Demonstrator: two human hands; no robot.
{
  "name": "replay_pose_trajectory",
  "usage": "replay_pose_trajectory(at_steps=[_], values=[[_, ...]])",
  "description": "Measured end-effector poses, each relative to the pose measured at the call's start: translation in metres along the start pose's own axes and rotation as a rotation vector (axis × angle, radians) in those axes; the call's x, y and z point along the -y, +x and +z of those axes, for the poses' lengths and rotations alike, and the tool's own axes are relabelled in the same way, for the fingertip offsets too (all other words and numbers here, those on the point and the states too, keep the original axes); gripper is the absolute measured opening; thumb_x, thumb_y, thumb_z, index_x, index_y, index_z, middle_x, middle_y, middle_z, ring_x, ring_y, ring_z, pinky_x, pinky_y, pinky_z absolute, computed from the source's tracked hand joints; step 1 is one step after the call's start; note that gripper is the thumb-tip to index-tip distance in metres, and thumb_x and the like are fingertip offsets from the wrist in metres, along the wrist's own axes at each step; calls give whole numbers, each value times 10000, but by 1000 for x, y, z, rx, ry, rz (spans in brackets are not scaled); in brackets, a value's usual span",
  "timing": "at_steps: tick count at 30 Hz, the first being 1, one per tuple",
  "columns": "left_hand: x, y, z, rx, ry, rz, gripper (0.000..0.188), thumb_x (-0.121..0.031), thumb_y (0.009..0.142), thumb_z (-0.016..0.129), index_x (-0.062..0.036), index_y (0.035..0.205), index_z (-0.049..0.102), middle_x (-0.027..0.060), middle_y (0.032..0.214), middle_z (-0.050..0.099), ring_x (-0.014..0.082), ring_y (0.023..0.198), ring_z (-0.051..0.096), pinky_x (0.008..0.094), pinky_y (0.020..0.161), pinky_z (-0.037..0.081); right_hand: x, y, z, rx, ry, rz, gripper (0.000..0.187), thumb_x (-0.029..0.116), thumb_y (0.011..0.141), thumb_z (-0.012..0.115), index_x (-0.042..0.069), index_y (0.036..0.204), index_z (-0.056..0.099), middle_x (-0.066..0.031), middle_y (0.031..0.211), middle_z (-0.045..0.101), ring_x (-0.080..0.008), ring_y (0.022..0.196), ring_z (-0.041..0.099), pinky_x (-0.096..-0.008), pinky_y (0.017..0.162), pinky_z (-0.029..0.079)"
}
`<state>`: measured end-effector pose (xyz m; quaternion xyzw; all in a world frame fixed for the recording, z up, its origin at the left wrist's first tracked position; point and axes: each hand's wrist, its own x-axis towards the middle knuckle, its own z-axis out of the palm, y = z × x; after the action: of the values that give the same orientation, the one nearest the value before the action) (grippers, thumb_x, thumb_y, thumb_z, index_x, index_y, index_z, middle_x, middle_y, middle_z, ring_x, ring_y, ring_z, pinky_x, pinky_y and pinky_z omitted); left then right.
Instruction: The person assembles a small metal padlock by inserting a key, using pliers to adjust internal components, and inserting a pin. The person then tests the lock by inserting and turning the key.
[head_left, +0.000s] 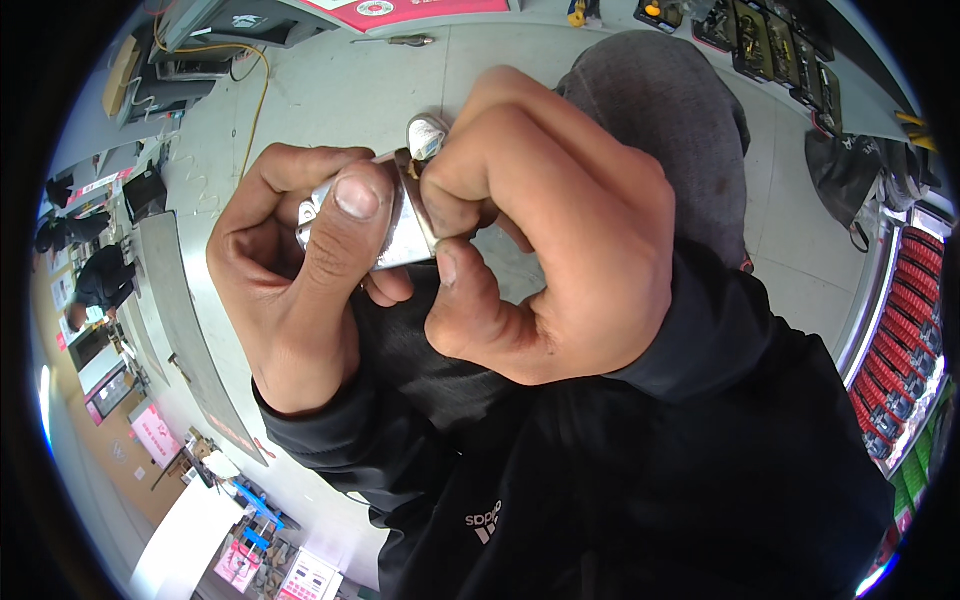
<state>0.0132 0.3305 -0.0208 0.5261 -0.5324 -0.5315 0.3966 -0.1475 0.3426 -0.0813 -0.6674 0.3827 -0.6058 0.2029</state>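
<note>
Both hands meet in front of my body around a small, shiny silver metal block (408, 235) with squared edges, perhaps a lock body; its exact kind is unclear. My left hand (300, 260) wraps it from the left, the thumb pressed flat on its bright face. At its left end, a small silver part with round holes (305, 213) shows between the fingers. My right hand (570, 230) pinches the block's right edge, thumb below and curled forefinger above. A brass-coloured bit (413, 170) peeks out at the upper edge by the right fingers. The fingers hide much of the block.
Beyond my hands are a white shoe (427, 135) and my grey-clad knee (655, 120). A screwdriver (405, 41) lies farther off. Black trays of small parts (765, 45) stand upper right, above a black bag (845, 180). Red coiled cables (905, 310) fill a rack; another person (100, 285) is far left.
</note>
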Motion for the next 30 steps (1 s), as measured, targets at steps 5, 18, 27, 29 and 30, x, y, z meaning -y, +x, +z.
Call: replay_pose_trajectory(at_steps=[5, 18, 27, 29, 30], values=[[-1, -2, 5, -6, -38, 3, 288, -222, 908, 729, 45, 943, 628, 102, 763, 681, 95, 506, 564, 204, 459, 414, 1, -2, -4, -5, 19, -20, 172, -1, 704, 648, 16, 817, 519, -63, 747, 476, -158, 518, 435, -276, 457, 357], [-1, -1, -1, 56, -73, 30, 303, -218, 916, 717, 57, 977, 602, 110, 771, 678, 103, 518, 570, 202, 456, 415, 2, 0, -7, 18, 120, 6, 139, 11, 749, 643, 18, 843, 540, -63, 774, 511, -118, 586, 425, -250, 504, 341], [3, 1, -6, 82, -92, 62, 274, -174, 918, 714, 58, 1005, 596, 119, 815, 687, 108, 558, 599, 198, 473, 454, 7, 4, -20, 266, 272, 268, 190, 152, 882, 661, -2, 804, 581, -61, 720, 530, -128, 582, 446, -269, 516, 346], [2, 0, -6, 89, -91, 65, 266, -164, 918, 713, 58, 1006, 596, 121, 817, 689, 111, 567, 607, 196, 477, 464, 7, 4, -22, 297, 279, 279, 181, 134, 898, 647, -5, 803, 580, -73, 715, 521, -141, 576, 449, -280, 514, 347], [2, -1, -5, 83, -94, 63, 264, -162, 918, 713, 59, 1004, 597, 123, 821, 691, 112, 571, 610, 196, 478, 467, 5, 4, -21, 282, 289, 258, 177, 124, 903, 641, -8, 803, 578, -80, 712, 514, -151, 572, 450, -287, 513, 349]])
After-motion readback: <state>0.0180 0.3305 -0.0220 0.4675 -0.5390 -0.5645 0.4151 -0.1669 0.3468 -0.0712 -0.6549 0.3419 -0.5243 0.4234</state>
